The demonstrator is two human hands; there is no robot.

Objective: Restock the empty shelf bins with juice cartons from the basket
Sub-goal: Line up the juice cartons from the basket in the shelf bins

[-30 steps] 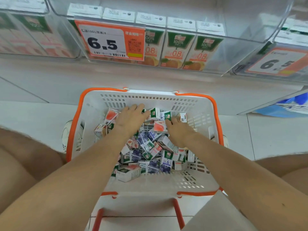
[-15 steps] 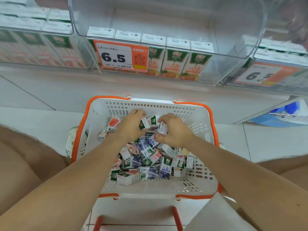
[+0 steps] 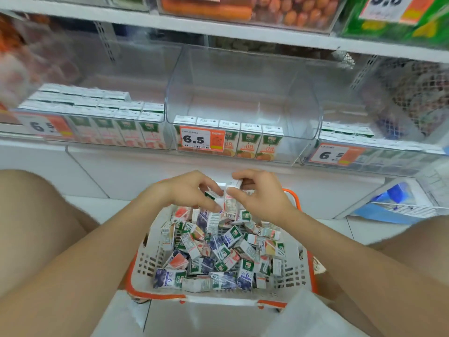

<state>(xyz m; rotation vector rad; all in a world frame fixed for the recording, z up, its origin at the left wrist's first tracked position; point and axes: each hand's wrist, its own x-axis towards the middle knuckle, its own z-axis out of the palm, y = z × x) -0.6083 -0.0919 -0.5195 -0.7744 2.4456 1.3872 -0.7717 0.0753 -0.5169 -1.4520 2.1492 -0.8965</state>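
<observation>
A white basket with an orange rim (image 3: 295,268) stands on the floor between my knees, holding several small juice cartons (image 3: 220,254) in a loose heap. My left hand (image 3: 187,190) grips a carton with a green top (image 3: 211,194) above the basket's far end. My right hand (image 3: 260,193) pinches an upright white carton (image 3: 230,203) right beside it. The two held cartons touch. Ahead, the clear middle shelf bin (image 3: 243,98) holds one front row of orange juice cartons (image 3: 257,142); the space behind the row is bare.
The left bin (image 3: 97,117) is packed with peach cartons, and the right bin (image 3: 364,147) also holds cartons. Orange price tags reading 6.5 (image 3: 201,139) hang on the bin fronts. A blue and white bag (image 3: 398,203) lies on the floor at the right.
Both hands have lifted out of the heap, each with a carton, and come together above the basket's far rim. My view has tilted up, showing the shelf bins and the shelf above.
</observation>
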